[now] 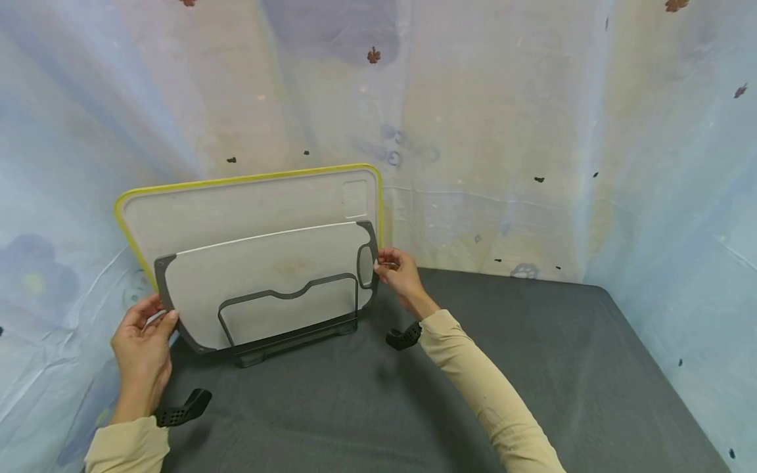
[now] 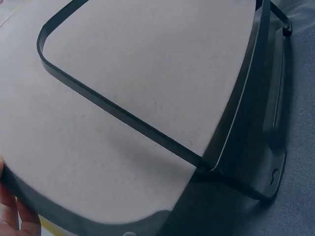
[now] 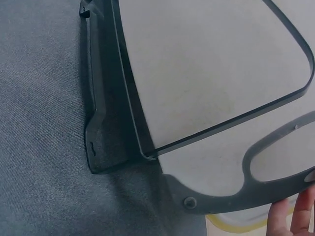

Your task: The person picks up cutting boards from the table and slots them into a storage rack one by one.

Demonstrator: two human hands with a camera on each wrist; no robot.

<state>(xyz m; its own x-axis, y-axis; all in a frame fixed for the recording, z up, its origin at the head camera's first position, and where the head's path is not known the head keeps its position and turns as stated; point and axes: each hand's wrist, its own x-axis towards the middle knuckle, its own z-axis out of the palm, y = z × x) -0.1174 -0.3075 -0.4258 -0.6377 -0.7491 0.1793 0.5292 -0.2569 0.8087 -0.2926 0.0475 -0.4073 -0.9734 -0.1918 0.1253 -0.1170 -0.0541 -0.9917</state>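
A white cutting board with dark grey ends stands on its long side in a black wire rack, tilted with its right end higher. My left hand pinches its left end, thumb in front and fingers behind. At the other end, my right hand pinches the grey edge beside the handle hole; its fingertips show in the right wrist view. Behind it stands a larger cutting board with a yellow rim, its lower part hidden. The rack's front wire crosses the smaller board's face.
The rack stands on a table with a dark grey cloth. A pale patterned curtain hangs close behind the boards and along both sides. A black wrist mount sticks out at my left wrist, another at my right.
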